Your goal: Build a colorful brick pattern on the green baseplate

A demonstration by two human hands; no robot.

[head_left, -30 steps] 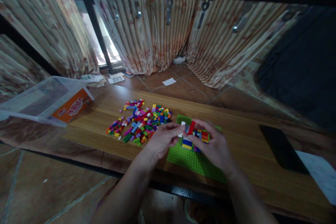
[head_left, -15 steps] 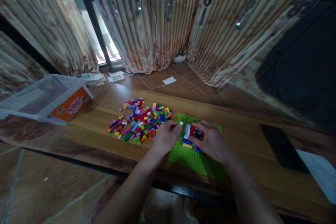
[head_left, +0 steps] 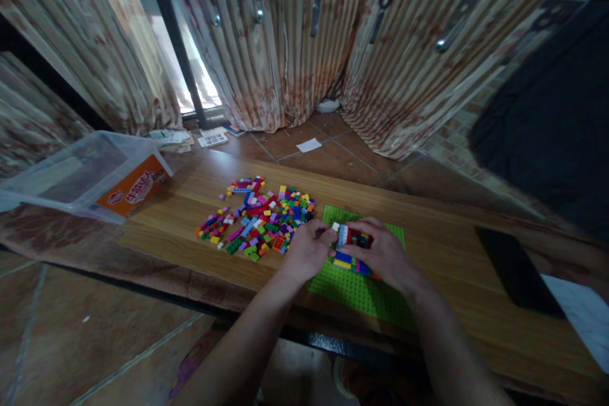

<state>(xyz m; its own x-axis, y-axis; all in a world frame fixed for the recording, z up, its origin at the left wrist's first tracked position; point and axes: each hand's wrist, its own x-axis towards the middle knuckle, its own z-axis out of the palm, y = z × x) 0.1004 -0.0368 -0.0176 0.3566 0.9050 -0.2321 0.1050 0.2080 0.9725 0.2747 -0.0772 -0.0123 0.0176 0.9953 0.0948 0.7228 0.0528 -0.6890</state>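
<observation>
A green studded baseplate [head_left: 354,290] lies on the wooden table [head_left: 442,247] in front of me. A small multicoloured brick build [head_left: 349,247] stands on it, with red, white, blue and yellow bricks. My left hand [head_left: 307,250] is curled at the build's left side, fingers touching it near a white brick. My right hand [head_left: 383,254] is closed over the build's right side and top. A pile of several loose coloured bricks [head_left: 259,216] lies just left of the plate.
A clear plastic tub [head_left: 80,177] with an orange label lies on its side at the table's left. A black phone [head_left: 516,273] and a white sheet [head_left: 583,317] sit at the right. Striped curtains hang behind, with papers on the tiled floor.
Both hands have come down with the brick build from slightly above the plate onto it. The red brick that stuck up between my fingers now sits low in the build.
</observation>
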